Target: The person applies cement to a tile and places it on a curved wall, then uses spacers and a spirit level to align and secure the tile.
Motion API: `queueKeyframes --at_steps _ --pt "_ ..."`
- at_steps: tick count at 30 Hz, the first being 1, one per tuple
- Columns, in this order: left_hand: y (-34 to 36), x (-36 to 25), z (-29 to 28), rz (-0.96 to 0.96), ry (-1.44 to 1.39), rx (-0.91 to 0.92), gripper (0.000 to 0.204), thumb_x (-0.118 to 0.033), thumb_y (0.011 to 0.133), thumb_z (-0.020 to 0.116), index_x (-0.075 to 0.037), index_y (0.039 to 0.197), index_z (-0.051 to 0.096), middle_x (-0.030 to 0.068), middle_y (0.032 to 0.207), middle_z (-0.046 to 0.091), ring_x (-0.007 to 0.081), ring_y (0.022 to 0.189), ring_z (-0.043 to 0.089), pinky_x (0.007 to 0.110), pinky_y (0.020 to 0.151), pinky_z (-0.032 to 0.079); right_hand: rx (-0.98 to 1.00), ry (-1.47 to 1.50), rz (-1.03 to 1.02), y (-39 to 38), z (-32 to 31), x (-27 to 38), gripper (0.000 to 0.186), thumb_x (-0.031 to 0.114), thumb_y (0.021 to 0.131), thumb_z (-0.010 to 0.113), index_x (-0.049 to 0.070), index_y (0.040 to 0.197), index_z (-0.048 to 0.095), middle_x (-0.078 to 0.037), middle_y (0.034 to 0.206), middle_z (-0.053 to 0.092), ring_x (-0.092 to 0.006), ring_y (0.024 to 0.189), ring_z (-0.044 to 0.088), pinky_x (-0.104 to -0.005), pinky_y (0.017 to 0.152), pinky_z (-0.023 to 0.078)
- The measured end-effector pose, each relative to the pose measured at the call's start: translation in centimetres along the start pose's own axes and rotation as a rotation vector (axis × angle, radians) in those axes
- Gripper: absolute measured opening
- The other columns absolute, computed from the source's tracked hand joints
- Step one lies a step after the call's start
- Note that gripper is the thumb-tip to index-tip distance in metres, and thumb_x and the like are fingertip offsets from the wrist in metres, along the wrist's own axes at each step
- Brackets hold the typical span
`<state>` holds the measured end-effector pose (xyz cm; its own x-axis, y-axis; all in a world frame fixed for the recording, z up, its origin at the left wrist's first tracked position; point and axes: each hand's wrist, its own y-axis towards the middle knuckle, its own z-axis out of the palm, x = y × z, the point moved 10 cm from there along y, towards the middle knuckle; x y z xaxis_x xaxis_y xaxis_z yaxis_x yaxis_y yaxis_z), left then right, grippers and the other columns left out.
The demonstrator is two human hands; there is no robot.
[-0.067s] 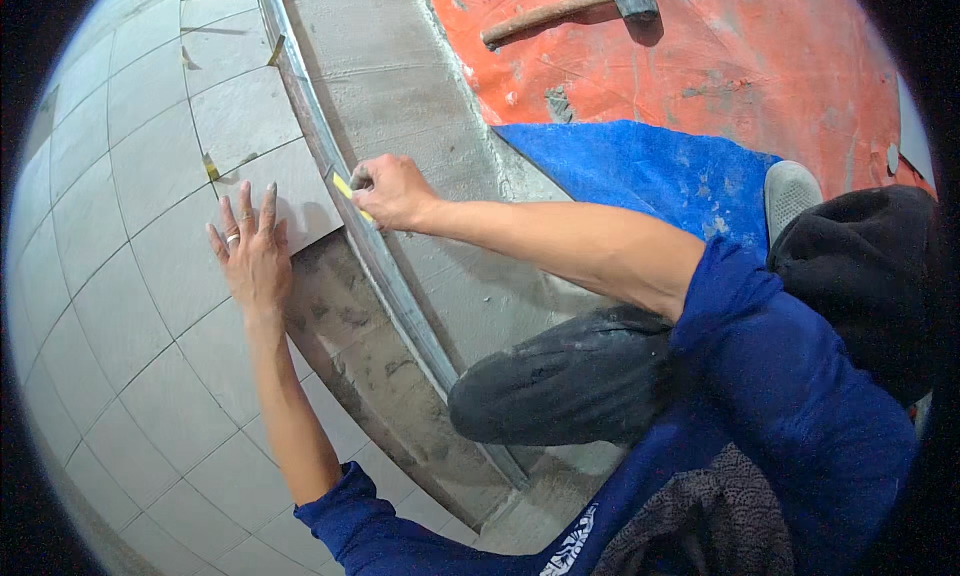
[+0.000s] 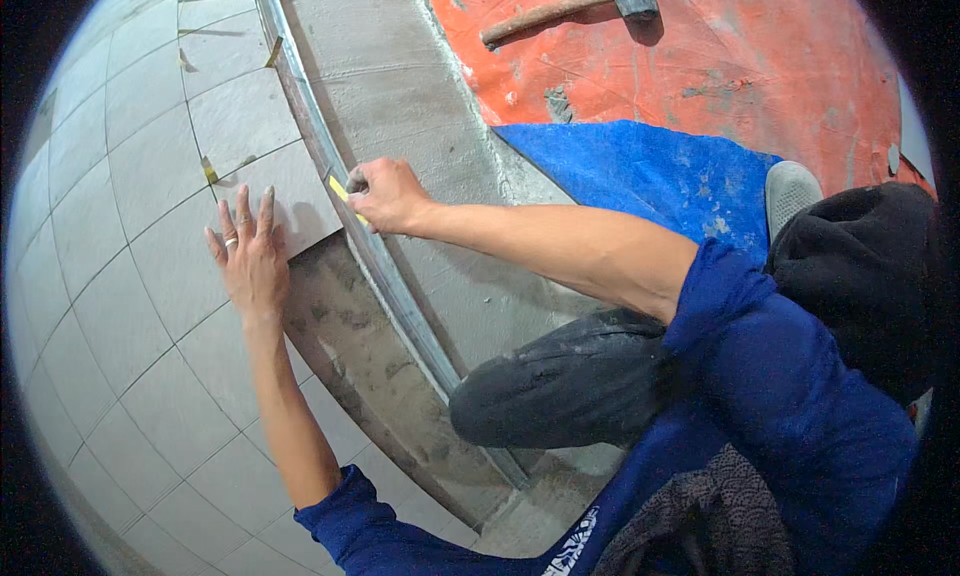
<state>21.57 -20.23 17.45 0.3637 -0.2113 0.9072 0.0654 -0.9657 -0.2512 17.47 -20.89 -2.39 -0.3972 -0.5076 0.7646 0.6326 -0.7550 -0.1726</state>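
Note:
My left hand (image 2: 252, 266) lies with fingers spread on the pale grey wall or floor tiles, its fingertips on the last tile of the outer row (image 2: 300, 186). A ring is on one finger. My right hand (image 2: 390, 196) is closed around a short, flat yellow strip (image 2: 340, 189), held over the long metal rail (image 2: 405, 321) beside that tile's outer edge. How far the strip reaches under my fingers is hidden. Small yellowish tabs stand in joints between tiles, one tab (image 2: 209, 171) just beyond my left fingertips, another tab (image 2: 273, 53) near the rail.
Along the rail, a bare, mortar-stained gap (image 2: 370, 366) runs from the last tile toward me. Rough grey cement (image 2: 440, 266) lies right of the rail. A mallet with a wooden handle (image 2: 550, 18) rests on an orange sheet (image 2: 780, 86), beside a blue sheet (image 2: 650, 171). My knee (image 2: 540, 386) is by the rail.
My right hand and the yellow strip have shifted very slightly left and down. My left hand stays on the tiles with its fingers spread.

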Motion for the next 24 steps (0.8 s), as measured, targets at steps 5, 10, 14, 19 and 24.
queueKeyframes --at_steps 5,10,14,19,24 --pt "0.4 0.8 1.2 0.013 0.042 0.034 0.046 -0.032 0.1 0.047 -0.026 0.145 0.045 -0.0015 0.157 0.035 0.0258 0.146 0.027 0.048 0.121 0.011 -0.118 -0.049 -0.001 2.5 1.0 -1.1 0.021 0.012 0.079 0.062 -0.001 0.092 0.072 -0.016 0.073 0.07 -0.0235 0.062 0.071 -0.0371 0.063 0.057" --pt "0.3 1.0 1.8 0.014 0.057 0.054 0.044 -0.033 0.102 0.043 -0.023 0.144 0.047 -0.0022 0.156 0.036 0.0242 0.147 0.026 0.046 0.122 0.01 -0.192 -0.092 -0.061 3.4 1.7 -2.1 0.024 0.016 0.077 0.063 0.003 0.094 0.074 -0.018 0.078 0.071 -0.0316 0.077 0.071 -0.0406 0.074 0.054" --pt "0.1 0.8 1.6 0.015 0.05 0.042 0.044 -0.033 0.102 0.043 -0.021 0.143 0.049 -0.0016 0.156 0.035 0.0235 0.147 0.026 0.044 0.122 0.009 -0.172 -0.047 0.027 3.9 2.2 -3.2 0.024 0.019 0.074 0.065 0.004 0.091 0.074 -0.021 0.082 0.07 -0.0358 0.078 0.069 -0.0412 0.074 0.054" --pt "0.1 0.8 1.5 0.012 0.068 0.037 0.044 -0.034 0.102 0.042 -0.022 0.143 0.049 -0.0033 0.157 0.034 0.0222 0.147 0.025 0.043 0.123 0.007 -0.199 -0.041 -0.004 4.2 2.1 -2.8 0.021 0.015 0.074 0.063 0.0 0.086 0.072 -0.026 0.086 0.068 -0.0407 0.086 0.068 -0.046 0.079 0.053" --pt "0.2 0.8 1.5 0.009 0.074 0.035 0.044 -0.036 0.102 0.041 -0.022 0.143 0.049 -0.004 0.157 0.034 0.0219 0.148 0.024 0.043 0.123 0.007 -0.179 -0.054 -0.055 4.6 2.5 -2.3 0.02 0.014 0.073 0.062 -0.002 0.083 0.07 -0.027 0.086 0.068 -0.0411 0.087 0.068 -0.0461 0.079 0.053"
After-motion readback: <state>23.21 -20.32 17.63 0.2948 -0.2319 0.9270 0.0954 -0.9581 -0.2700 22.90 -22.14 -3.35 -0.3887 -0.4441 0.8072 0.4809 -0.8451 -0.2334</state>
